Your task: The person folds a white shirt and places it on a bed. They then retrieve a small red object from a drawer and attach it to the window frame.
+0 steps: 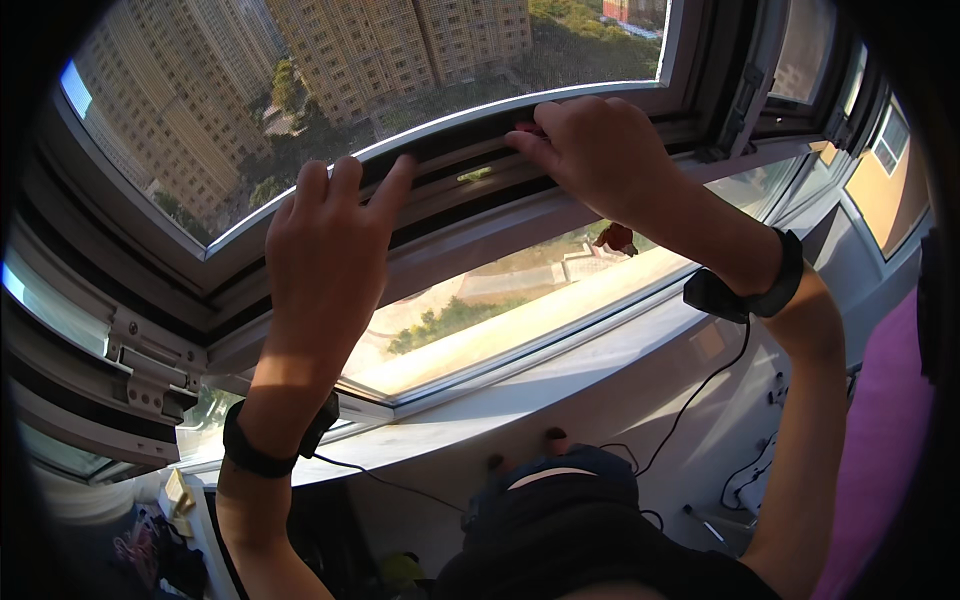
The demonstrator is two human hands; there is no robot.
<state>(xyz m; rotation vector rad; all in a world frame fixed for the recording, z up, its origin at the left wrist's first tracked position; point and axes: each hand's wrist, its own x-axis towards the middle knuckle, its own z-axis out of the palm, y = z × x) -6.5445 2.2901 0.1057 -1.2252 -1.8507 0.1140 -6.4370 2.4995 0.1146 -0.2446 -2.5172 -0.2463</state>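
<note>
Before me stands a window frame [442, 196] with dark grooves along its bottom rail and a mesh screen [420, 67] above. My left hand [330, 225] rests its fingertips on the rail's upper part, fingers apart, nothing seen in it. Farther right, my right hand [600, 154] pinches a small red thing [529, 128] between thumb and fingers at the groove; its shape is mostly hidden. A dark reddish-brown thing [616, 238] shows below my right forearm, partly covered. Each wrist wears a black strap with a cabled box.
Lower glass and a pale sill [465, 409] run beneath the frame. Metal hinge hardware [154, 371] juts out at left. Black cables [701, 397] hang from both wrists. Pink fabric [877, 450] is at right; a yellowish object [178, 495] and dark items lie at lower left.
</note>
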